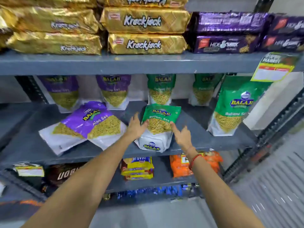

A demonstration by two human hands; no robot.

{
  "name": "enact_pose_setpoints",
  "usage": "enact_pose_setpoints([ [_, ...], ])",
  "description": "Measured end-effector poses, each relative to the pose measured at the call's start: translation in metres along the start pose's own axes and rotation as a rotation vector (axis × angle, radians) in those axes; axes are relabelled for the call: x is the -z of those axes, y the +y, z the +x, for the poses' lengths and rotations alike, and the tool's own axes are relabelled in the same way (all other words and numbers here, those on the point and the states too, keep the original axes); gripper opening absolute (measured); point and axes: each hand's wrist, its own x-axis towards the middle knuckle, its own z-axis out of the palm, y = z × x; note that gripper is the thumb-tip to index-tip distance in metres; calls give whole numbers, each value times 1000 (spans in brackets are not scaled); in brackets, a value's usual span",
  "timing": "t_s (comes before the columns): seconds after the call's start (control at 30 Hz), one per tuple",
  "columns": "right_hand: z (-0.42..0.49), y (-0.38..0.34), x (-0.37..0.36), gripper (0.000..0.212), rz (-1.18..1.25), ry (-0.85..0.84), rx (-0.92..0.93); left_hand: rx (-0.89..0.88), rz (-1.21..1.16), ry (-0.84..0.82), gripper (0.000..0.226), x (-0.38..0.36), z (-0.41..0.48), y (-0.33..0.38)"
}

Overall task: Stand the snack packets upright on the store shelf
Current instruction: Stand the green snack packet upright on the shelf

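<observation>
A green Balaji Ratlami Sev packet [160, 122] leans back near the front middle of the grey shelf [197, 129]. My left hand [137, 127] touches its left side with fingers spread, and my right hand [181, 134] touches its right side with the thumb on the packet. To the left, two purple Aloo Sev packets [85, 127] lie flat, overlapping. Another green packet [232, 106] stands upright at the right. Along the back, two purple packets [113, 91] and two green packets [161, 89] stand upright.
Gold Krackjack packs [144, 44] and purple Hide & Seek packs [227, 44] fill the shelf above. A price tag [273, 68] hangs from that shelf's edge at the right. Below are yellow Marie packs [137, 168] and orange packets [182, 165]. A metal upright [271, 132] stands at the right.
</observation>
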Motion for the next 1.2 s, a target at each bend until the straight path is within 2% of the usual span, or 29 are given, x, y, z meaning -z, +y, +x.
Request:
enact_pose_setpoints([
  [0.07, 8, 6, -8, 92, 48, -175, -219, 113, -35, -4, 65, -10, 10, 8],
  [0.13, 20, 21, -17, 123, 172, -328, -322, 214, -70, -31, 61, -15, 15, 17],
  [0.2, 37, 42, -31, 132, 216, -393, -369, 301, -128, -83, 60, -20, 17, 20],
  [0.3, 41, 40, -35, 112, 276, -454, -310, 457, -269, -108, 60, -22, 22, 17],
  [0.37, 34, 30, -31, 82, 321, -473, -276, 502, -379, -99, 61, -25, 24, 14],
  [0.43, 28, 26, -26, 40, 378, -475, -223, 477, -489, -63, 56, -25, 22, 13],
  [0.47, 26, 26, -23, 31, 402, -459, -201, 456, -542, -54, 48, -26, 22, 11],
  [0.53, 27, 26, -17, 36, 424, -430, -121, 374, -639, -23, 21, -22, 12, 11],
  [0.7, 42, 16, -3, 56, 443, -436, 67, 118, -816, 10, 15, -7, -1, 16],
  [0.9, 51, 11, -2, 66, 424, -434, 131, -16, -846, 2, 18, 3, -2, 21],
  [1.03, 58, 11, 1, 74, 403, -423, 167, -46, -831, 2, 14, 0, 5, 18],
  [1.2, 83, 16, 22, 84, 270, -391, 223, -90, -811, -24, 30, -16, 19, 20],
])
